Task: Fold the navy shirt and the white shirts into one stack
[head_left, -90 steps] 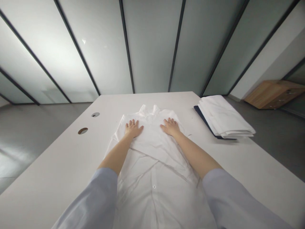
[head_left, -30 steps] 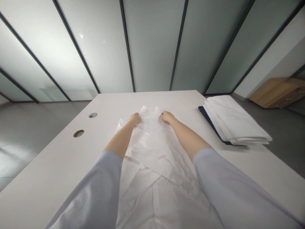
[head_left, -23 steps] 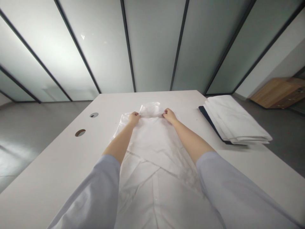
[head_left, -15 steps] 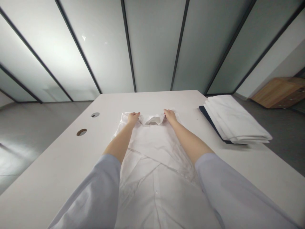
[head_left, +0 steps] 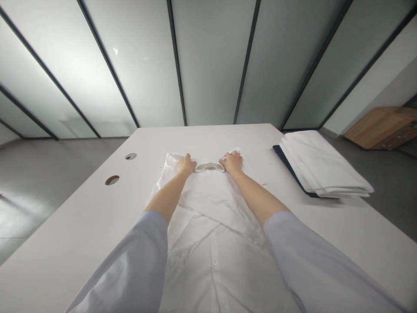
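A white shirt (head_left: 208, 217) lies lengthwise on the white table, its collar (head_left: 208, 166) at the far end. Creases and overlapping fabric edges run across its middle, and one small button shows lower down. My left hand (head_left: 186, 165) is at the left end of the collar, fingers curled onto the cloth. At the collar's right end, my right hand (head_left: 232, 162) also has its fingers bent, closed on the fabric. The fingertips of both hands are partly hidden.
On the right side of the table (head_left: 81, 217), a stack of folded white cloth (head_left: 325, 163) rests on a dark blue piece (head_left: 289, 169). Two round holes pierce the tabletop at left. Frosted glass panels (head_left: 208, 65) stand beyond; a wooden cabinet (head_left: 378, 127) is at far right.
Both hands have changed their hold along the collar and moved slightly rightward. The collar, which stood raised in a curve, now looks flatter and narrower between them.
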`<state>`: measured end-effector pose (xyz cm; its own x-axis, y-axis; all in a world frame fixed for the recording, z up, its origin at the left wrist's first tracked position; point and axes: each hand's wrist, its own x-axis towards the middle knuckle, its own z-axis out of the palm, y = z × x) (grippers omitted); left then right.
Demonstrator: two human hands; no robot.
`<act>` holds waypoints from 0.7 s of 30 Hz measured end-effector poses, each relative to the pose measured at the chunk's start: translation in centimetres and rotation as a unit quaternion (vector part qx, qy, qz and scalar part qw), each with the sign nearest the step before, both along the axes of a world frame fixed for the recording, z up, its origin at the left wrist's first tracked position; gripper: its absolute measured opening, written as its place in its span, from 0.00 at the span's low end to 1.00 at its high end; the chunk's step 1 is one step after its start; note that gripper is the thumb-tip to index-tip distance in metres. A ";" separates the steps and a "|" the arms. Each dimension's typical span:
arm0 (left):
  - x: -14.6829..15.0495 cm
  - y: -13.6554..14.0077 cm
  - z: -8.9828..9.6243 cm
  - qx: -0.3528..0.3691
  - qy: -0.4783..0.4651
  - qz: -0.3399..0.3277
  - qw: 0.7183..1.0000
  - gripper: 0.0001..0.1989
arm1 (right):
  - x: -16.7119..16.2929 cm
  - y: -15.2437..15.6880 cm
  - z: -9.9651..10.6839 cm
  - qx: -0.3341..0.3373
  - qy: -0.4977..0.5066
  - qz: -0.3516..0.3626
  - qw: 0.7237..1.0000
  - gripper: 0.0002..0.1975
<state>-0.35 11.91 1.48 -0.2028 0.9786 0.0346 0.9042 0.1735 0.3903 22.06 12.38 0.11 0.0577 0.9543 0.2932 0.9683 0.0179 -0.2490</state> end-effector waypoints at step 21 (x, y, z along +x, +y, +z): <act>-0.4 -3.9 -0.6 0.059 0.161 -0.103 0.980 0.34 | 0.6 -0.8 -1.1 0.022 -0.029 0.065 0.997 0.26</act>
